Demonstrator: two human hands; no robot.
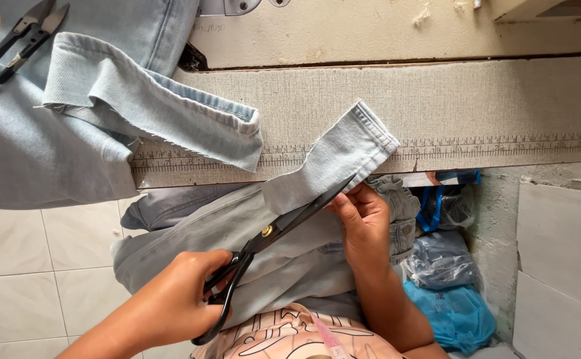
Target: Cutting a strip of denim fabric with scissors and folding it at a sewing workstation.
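While the denim strip (334, 159) overhangs the table edge (503, 163) with its printed ruler, there's free room only over the tiled floor (31, 266) on one side; plastic bags (450, 279) crowd the other. More jeans (51, 133) and small snips (18, 40) sit on the tabletop. Right hand (184, 299) is closed in the scissors' (270, 233) handles, blades against the strip. Left hand (363, 219) pinches the strip's lower edge, fingers curled.

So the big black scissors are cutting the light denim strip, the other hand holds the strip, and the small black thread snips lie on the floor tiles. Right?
Not quite. The head view shows the thread snips lying on the denim garment on the table, not on the floor tiles. The rest holds: the left hand works the black scissors on the denim strip, held by the right hand.
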